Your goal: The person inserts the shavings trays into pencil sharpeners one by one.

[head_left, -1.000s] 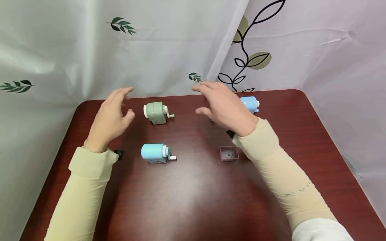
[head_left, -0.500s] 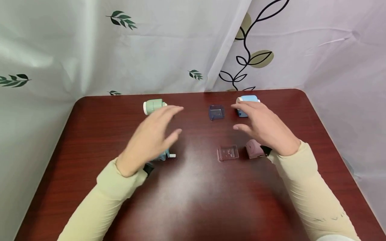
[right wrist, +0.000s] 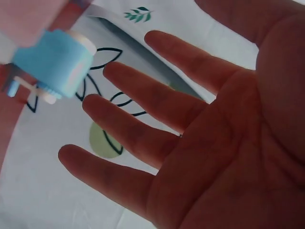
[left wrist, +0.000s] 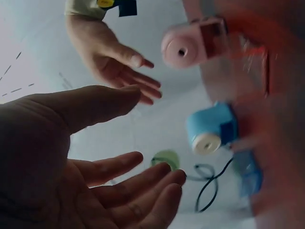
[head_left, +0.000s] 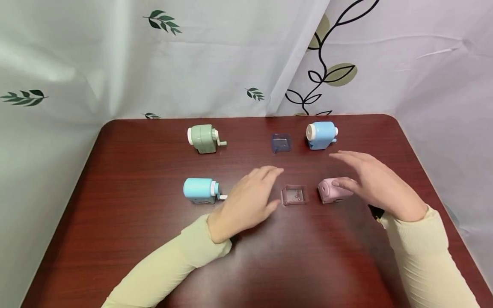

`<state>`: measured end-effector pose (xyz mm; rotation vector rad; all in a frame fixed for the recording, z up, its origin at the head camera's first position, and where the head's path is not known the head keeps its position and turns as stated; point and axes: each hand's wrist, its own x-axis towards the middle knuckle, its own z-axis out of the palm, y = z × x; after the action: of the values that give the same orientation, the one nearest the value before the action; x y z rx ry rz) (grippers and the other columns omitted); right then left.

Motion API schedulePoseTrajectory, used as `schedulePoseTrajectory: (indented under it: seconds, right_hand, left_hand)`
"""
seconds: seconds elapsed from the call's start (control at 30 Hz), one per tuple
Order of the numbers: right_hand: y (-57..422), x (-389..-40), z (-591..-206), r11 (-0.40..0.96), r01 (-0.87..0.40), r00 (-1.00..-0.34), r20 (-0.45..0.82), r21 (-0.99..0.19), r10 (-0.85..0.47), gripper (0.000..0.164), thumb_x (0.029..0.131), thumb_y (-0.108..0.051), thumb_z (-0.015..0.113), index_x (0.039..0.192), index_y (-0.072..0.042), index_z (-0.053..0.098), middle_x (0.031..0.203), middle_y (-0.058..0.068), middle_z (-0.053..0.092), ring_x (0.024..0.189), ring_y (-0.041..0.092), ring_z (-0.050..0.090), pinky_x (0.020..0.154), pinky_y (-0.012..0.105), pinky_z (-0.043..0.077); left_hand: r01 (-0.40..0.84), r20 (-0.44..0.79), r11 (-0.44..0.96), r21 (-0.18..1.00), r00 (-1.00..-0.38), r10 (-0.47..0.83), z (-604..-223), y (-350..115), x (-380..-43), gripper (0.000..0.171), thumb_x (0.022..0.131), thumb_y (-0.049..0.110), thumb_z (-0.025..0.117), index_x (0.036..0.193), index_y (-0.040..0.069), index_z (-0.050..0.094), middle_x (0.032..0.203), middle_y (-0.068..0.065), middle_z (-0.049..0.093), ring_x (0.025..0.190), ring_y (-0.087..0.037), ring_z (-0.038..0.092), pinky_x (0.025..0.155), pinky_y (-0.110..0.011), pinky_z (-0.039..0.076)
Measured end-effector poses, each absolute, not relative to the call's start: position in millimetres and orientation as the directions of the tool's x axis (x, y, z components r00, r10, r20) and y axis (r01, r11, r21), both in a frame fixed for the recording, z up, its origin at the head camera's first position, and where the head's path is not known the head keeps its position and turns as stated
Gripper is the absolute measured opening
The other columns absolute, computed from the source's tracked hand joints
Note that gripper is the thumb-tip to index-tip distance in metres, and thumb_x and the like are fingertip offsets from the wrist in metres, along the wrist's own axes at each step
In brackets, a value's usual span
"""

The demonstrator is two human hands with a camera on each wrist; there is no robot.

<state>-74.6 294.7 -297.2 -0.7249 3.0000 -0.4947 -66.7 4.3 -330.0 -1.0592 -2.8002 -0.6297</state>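
Note:
My left hand (head_left: 246, 203) hovers over the middle of the table, fingers loosely extended and holding nothing. Just beyond its fingertips lies a small clear pinkish tray (head_left: 295, 195). My right hand (head_left: 379, 184) is held in the air with spread fingers, nothing in it; its thumb overlaps the pink pencil sharpener (head_left: 332, 191) in the head view. Behind that stands a blue pencil sharpener (head_left: 322, 135), with a dark blue clear tray (head_left: 281, 143) to its left. A turquoise crank sharpener (head_left: 199, 190) stands left of my left hand, and a green crank sharpener (head_left: 204, 139) is farther back.
The reddish-brown wooden table (head_left: 135, 222) has rounded back corners. White curtains (head_left: 215, 64) with leaf prints hang behind it and along the sides.
My left hand has swept right from the left side, past the green and turquoise sharpeners, to beside the pinkish tray. The right hand has moved right and nearer, uncovering the blue sharpener and dark blue tray.

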Motion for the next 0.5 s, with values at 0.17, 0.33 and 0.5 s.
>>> schedulePoseTrajectory:
  seconds: [0.17,0.33,0.5]
  right_hand:
    - [299.6,-67.6,-305.8,0.834,-0.45,-0.886,0.041,-0.319,-0.462,0.068,0.074,-0.026,0.079,0.133,-0.006,0.052,0.131,0.012,0.053,0.122,0.032,0.044,0.098,0.049,0.034]
    - [302.1,-62.4,-315.1,0.822,-0.473,-0.876,0.067,-0.317,-0.478,0.072,0.066,-0.021,0.083,0.131,-0.01,0.055,0.13,0.012,0.054,0.121,0.031,0.046,0.096,0.049,0.037]
    - [305.3,-60.1,-322.4,0.804,-0.529,-0.846,0.099,-0.272,-0.523,0.072,0.063,-0.016,0.083,0.13,-0.011,0.056,0.127,0.014,0.056,0.116,0.033,0.05,0.091,0.05,0.04]
  left_hand:
    - [0.604,0.098,0.718,0.346,-0.784,0.613,-349.5,19.9,-67.3,0.07,0.076,0.027,0.075,0.135,0.003,0.046,0.13,-0.009,0.051,0.112,-0.022,0.051,0.095,-0.034,0.041]
    - [0.578,0.037,0.752,0.316,-0.8,0.599,-370.3,34.2,-67.1,0.076,0.073,0.031,0.079,0.135,0.003,0.046,0.126,-0.009,0.054,0.109,-0.022,0.053,0.093,-0.034,0.043]
    - [0.548,-0.006,0.779,0.305,-0.817,0.577,-385.3,44.2,-68.8,0.08,0.071,0.036,0.081,0.135,0.002,0.046,0.124,-0.009,0.054,0.108,-0.021,0.054,0.092,-0.033,0.044]
